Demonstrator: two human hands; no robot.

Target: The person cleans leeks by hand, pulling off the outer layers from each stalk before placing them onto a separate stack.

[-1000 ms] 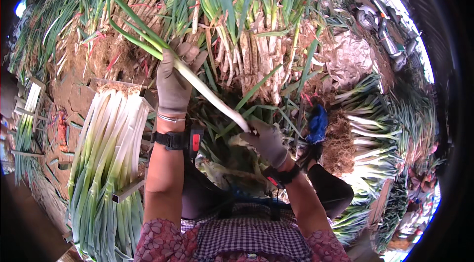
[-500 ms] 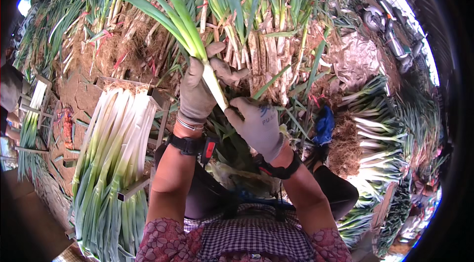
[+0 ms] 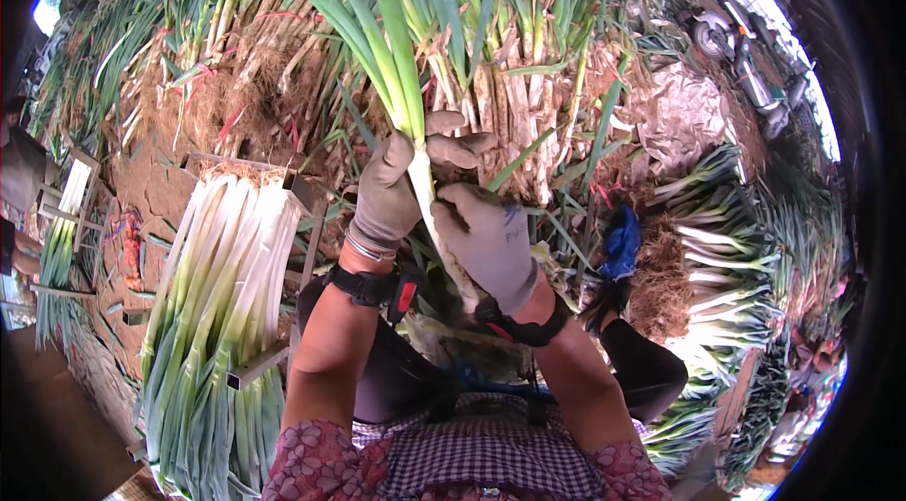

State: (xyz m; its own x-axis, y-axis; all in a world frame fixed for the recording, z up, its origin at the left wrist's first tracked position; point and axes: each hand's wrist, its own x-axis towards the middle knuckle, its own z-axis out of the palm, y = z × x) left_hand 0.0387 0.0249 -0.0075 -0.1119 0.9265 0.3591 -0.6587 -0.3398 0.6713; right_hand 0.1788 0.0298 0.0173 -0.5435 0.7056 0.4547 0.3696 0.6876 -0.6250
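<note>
My left hand (image 3: 387,194), in a light grey work glove, is closed round a long green onion (image 3: 426,190). Its green leaves rise up and away from me, while the white stalk slants down toward my right wrist. Against the stalk's middle, my right hand (image 3: 487,244), gloved too, has its thumb and curled fingers closed. What exactly its fingertips pinch is partly hidden. To the left, a thick bundle of cleaned green onions (image 3: 219,284) lies in a metal frame (image 3: 257,365), white ends away from me.
Uncleaned green onions with dirty roots (image 3: 510,124) are heaped ahead. More lie in a row (image 3: 722,275) on the right, beside a blue cloth-like thing (image 3: 620,242). At far left stands another rack (image 3: 87,210) near a person (image 3: 24,171). A motorbike (image 3: 746,58) is at far right.
The green onion has come down toward me and slightly right. Its lower end now reaches past my right hand to the wrist. My left hand has moved slightly right and nearer.
</note>
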